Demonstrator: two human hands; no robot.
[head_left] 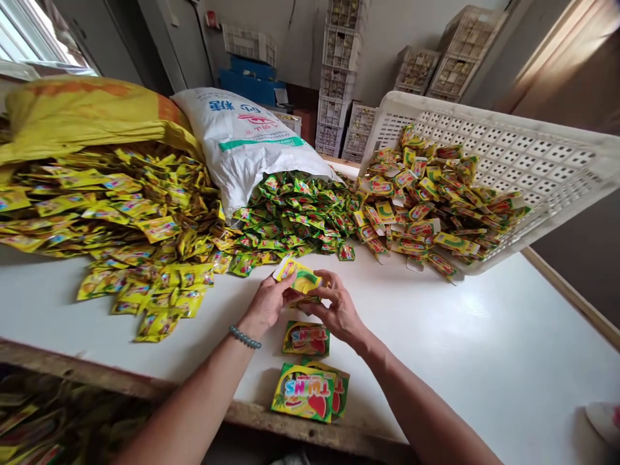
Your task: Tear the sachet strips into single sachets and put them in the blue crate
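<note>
Over the middle of the white table, my left hand grips a small yellow and green candy box by its left end, thumb on top. My right hand has its fingers bent around the right end of the same box. What lies under the box between the fingers is partly hidden. Just below the hands, a flat "TWINS" box lies on the table. Nearer the front edge, another TWINS box rests partly over a further one. A bead bracelet circles my left wrist.
Yellow sachets spill from a yellow sack at left. Green sachets spill from a white sack. To the right, a tilted white crate holds many small boxes. Stacked crates stand behind the table.
</note>
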